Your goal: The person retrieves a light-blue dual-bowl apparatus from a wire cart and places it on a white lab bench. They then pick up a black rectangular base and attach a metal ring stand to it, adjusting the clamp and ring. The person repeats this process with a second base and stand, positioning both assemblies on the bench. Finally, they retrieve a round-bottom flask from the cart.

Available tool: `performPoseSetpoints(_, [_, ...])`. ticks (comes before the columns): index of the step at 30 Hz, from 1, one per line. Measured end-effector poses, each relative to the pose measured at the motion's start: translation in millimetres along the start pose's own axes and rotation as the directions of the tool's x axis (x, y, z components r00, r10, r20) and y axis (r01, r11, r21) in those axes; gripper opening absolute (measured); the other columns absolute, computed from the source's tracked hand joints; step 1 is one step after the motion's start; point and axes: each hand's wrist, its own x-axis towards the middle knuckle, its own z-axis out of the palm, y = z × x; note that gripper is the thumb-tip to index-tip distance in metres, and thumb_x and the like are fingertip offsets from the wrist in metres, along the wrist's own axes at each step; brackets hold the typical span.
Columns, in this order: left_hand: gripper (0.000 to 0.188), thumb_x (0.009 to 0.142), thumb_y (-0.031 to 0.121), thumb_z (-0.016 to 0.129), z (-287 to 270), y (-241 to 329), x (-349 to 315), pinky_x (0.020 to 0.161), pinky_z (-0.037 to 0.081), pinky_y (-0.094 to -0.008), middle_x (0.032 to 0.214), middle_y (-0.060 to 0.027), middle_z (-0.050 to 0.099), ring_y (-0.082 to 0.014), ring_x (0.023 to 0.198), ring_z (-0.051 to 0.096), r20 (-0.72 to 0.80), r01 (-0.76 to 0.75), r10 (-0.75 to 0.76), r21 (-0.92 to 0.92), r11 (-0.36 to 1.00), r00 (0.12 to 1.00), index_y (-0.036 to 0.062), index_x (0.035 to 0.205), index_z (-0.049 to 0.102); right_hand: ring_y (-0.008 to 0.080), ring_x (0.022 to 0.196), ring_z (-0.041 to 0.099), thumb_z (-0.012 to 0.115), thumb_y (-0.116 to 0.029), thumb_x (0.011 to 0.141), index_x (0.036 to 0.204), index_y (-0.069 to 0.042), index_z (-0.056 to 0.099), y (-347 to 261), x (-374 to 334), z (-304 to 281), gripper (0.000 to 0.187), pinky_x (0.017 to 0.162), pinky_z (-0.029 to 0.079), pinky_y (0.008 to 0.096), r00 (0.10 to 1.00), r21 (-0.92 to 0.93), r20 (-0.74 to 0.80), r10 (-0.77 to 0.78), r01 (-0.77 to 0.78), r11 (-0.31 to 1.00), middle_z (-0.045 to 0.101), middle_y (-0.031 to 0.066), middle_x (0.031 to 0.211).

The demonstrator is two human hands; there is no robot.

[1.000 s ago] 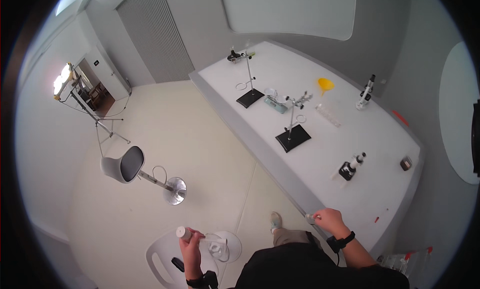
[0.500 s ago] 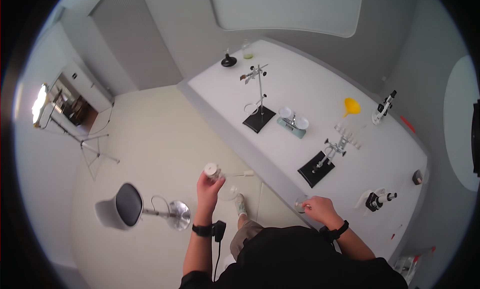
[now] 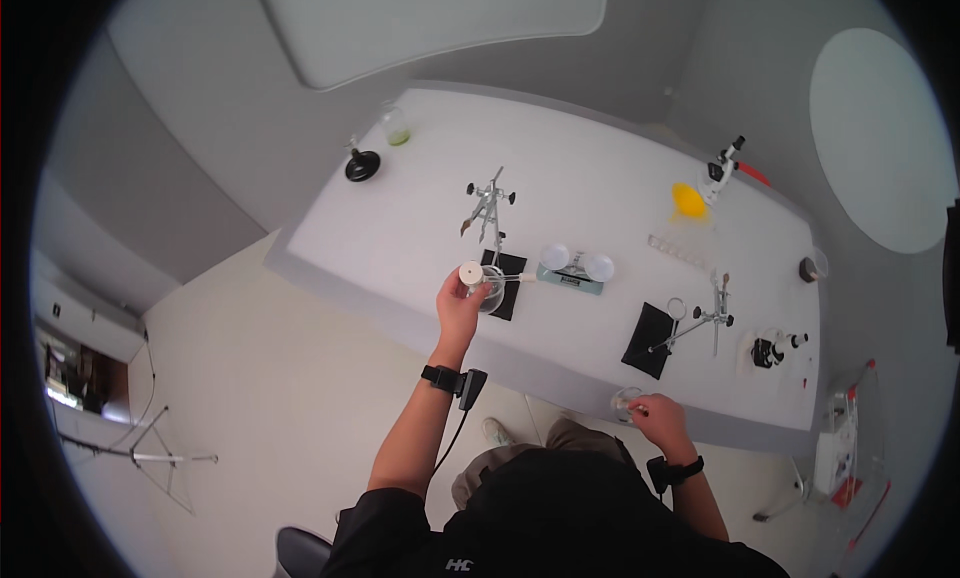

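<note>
So the person is standing at the long white lab bench (image 3: 420, 208) and their left hand (image 3: 458, 303) is gripping a small clear glass vessel (image 3: 488, 294) with a round white cap (image 3: 470, 272), holding it right over the black base plate (image 3: 505, 283) of the near retort stand (image 3: 487, 213). Looks to me like they're in the middle of bringing that vessel to the stand, so the next bit probably calls for lowering it gently onto the plate or lining it up under the clamp without knocking the rod. The right hand (image 3: 655, 416) is down at the bench's front edge, fingers closed around something small next to a little clear dish (image 3: 628, 399); can't tell what the small thing is. Compared to half a second ago, the left hand was holding the vessel out over the floor, well short of the bench, and now it's reaching over the benchtop. The right hand is sitting at the edge much like before.
</note>
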Motion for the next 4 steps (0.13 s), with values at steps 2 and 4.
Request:
performPoseSetpoints(2, [0.045, 0.081, -0.006, 0.072, -5, -14, 18, 0.098, 0.048, -0.0298, 0.115, -0.0088, 0.065, -0.0167, 0.110, 0.061, 0.029, 0.004, -0.004, 0.006, 1.000, 1.000, -0.0059, 0.123, 0.055, 0.0304, 0.081, 0.066, 0.066, -0.023, 0.077, 0.090, -0.018, 0.075, -8, -1, 6, 0.017, 0.071, 0.053, 0.0409, 0.999, -0.005, -0.006, 0.036, -0.036, 0.999, 0.068, 0.0104, 0.084])
performPoseSetpoints(4, [0.047, 0.084, -0.007, 0.069, -9, -30, 32, 0.098, 0.049, -0.0295, 0.119, -0.0090, 0.064, -0.0159, 0.111, 0.061, 0.063, 0.011, -0.013, 0.028, 1.000, 0.998, -0.0041, 0.128, 0.054, 0.0296, 0.082, 0.066, 0.067, -0.024, 0.077, 0.091, -0.018, 0.075, -10, 0, 17, 0.018, 0.071, 0.053, 0.0395, 0.998, -0.018, -0.002, 0.058, -0.058, 0.998, 0.068, 0.0105, 0.085])
